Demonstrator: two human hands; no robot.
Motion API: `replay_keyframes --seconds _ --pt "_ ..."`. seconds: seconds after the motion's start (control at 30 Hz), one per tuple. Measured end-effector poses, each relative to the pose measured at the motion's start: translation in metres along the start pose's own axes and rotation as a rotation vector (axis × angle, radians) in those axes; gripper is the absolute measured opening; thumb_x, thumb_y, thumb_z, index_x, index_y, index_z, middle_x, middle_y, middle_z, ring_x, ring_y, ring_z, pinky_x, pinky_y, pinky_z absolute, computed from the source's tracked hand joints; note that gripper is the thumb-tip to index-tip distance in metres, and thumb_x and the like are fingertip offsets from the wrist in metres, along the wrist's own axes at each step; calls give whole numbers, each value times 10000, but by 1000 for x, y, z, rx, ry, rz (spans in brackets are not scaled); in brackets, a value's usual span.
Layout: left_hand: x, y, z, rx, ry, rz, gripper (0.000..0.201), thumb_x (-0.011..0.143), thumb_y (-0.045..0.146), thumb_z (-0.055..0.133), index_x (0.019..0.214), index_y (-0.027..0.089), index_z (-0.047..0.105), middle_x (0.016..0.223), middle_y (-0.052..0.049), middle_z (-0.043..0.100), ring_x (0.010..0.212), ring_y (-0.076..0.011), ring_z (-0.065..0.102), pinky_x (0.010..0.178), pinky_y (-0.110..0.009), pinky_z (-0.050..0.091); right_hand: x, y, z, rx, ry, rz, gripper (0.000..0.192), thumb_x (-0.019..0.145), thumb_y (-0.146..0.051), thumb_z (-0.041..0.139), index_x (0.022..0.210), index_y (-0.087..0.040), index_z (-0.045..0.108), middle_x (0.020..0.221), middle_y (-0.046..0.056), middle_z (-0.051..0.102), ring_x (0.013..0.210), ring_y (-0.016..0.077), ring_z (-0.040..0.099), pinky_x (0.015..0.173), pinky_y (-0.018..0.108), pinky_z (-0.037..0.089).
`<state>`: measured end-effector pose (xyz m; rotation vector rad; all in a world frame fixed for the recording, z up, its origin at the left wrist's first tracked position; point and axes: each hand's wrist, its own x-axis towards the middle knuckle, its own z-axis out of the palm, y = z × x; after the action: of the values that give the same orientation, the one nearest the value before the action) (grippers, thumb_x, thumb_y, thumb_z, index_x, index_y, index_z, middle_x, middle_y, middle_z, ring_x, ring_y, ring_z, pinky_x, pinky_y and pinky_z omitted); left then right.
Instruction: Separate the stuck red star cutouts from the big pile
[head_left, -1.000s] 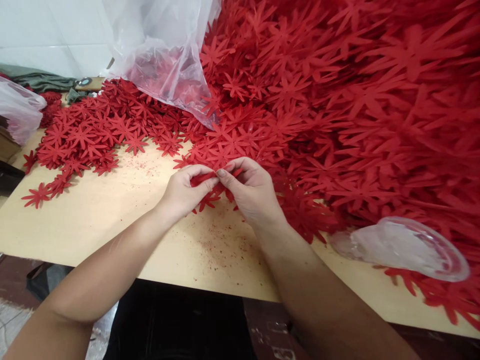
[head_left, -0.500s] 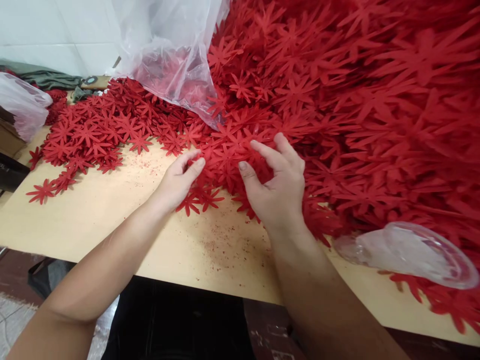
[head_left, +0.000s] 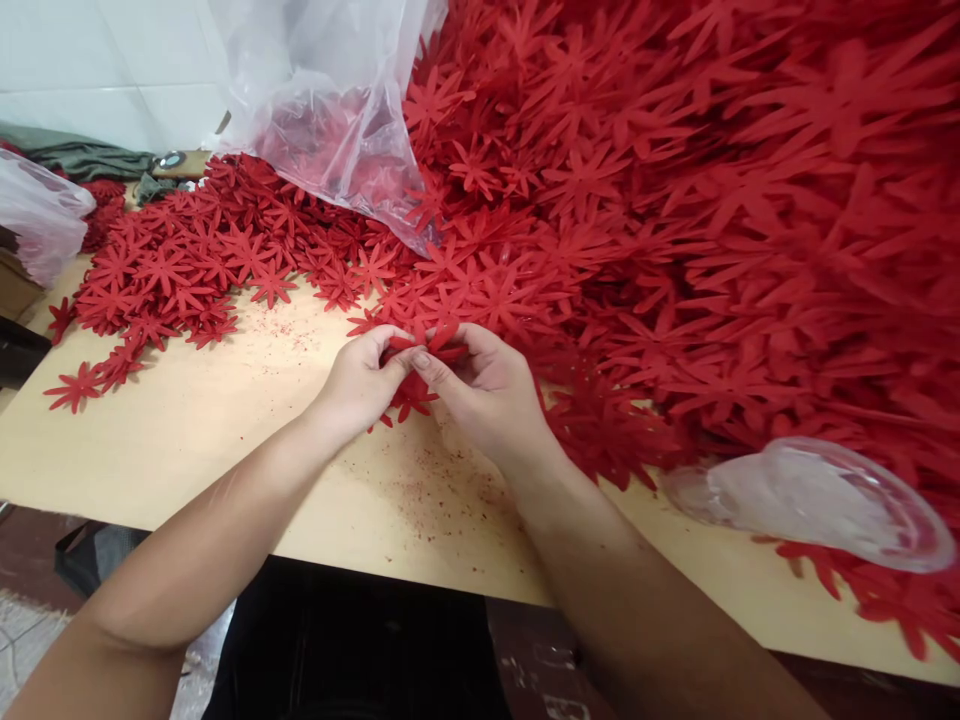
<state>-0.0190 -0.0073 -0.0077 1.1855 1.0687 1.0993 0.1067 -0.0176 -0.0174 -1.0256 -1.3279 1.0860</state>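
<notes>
My left hand (head_left: 367,380) and my right hand (head_left: 491,390) meet at the front edge of a heap of red flower-shaped cutouts (head_left: 510,290). Between their thumbs and fingers is one red flower cutout (head_left: 444,340), pinched from both sides. Its narrow petals poke up above the fingertips, while its middle is partly covered by the thumbs. Both hands are closed. Another red flower (head_left: 412,398) lies on the table just below the fingers.
The pale wooden table (head_left: 187,430) carries a smaller pile of red flowers (head_left: 172,260) at left. A clear plastic bag (head_left: 337,130) rests on the heap. At right lies a clear plastic container (head_left: 817,500). Red crumbs (head_left: 450,490) are scattered before me.
My right hand has moved left and closed, coming together with my left hand. A red flower cutout is now pinched between them. Before, the hands were apart, the right one open.
</notes>
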Motion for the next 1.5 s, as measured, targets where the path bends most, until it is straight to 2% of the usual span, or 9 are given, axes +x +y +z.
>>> replay_keyframes --seconds 0.3,0.4,0.57,0.7,0.8,0.9,1.1,1.33,1.5 --pt "-1 5 -2 26 -44 -90 285 860 351 573 661 181 459 456 75 474 387 -42 430 417 -176 348 4 4 -1 94 23 4 320 658 -438 773 817 -216 605 774 -3 644 681 126 611 639 285 543" --pt "-2 5 -2 -50 -85 -87 227 848 307 589 696 174 485 542 51 559 443 -48 501 470 -183 404 5 3 -3 66 48 -42 203 722 -378 727 778 -223 610 709 -12 617 666 132 599 658 303 541" --pt "1 1 0 -84 -100 -59 123 729 105 660 786 158 565 657 44 625 549 -52 568 577 -193 470 11 9 -16 -100 233 -111 135 783 -292 655 709 -230 561 682 -10 581 626 130 556 611 299 505" --pt "6 2 -2 -139 -3 -57 100 737 92 635 696 142 558 604 48 603 532 -46 551 598 -199 478 19 18 -35 -225 390 -187 79 817 -296 614 872 -244 592 876 38 630 797 179 623 730 367 541" --pt "6 2 -4 -154 5 -63 72 755 129 636 722 136 573 638 26 635 571 -63 583 624 -216 494 20 18 -42 -320 465 -241 293 781 -338 669 1053 -251 603 1118 88 621 1019 228 614 889 440 519" --pt "2 3 -3 -110 -3 -40 121 762 209 672 742 141 574 656 14 651 571 -64 583 606 -209 490 15 11 -34 -315 367 -251 303 809 -422 643 1057 -249 623 1105 92 645 1043 225 616 936 440 499" --pt "-5 7 -1 1 -58 -142 196 845 314 606 751 163 526 556 26 613 390 -50 494 388 -174 358 4 1 -9 -95 -9 -80 272 769 -471 682 830 -212 627 760 13 659 694 144 630 678 312 541" --pt "-2 5 1 60 -76 -94 80 789 158 636 782 163 556 553 63 567 431 -40 477 459 -182 383 14 8 -20 -30 148 -99 127 748 -288 692 764 -232 579 725 -16 611 653 120 574 636 282 514" --pt "2 4 -4 22 13 -57 181 789 135 624 655 158 505 586 42 578 508 -45 509 538 -197 411 16 5 -25 -60 274 -72 227 766 -385 689 701 -229 537 627 -31 516 547 99 452 529 252 420"
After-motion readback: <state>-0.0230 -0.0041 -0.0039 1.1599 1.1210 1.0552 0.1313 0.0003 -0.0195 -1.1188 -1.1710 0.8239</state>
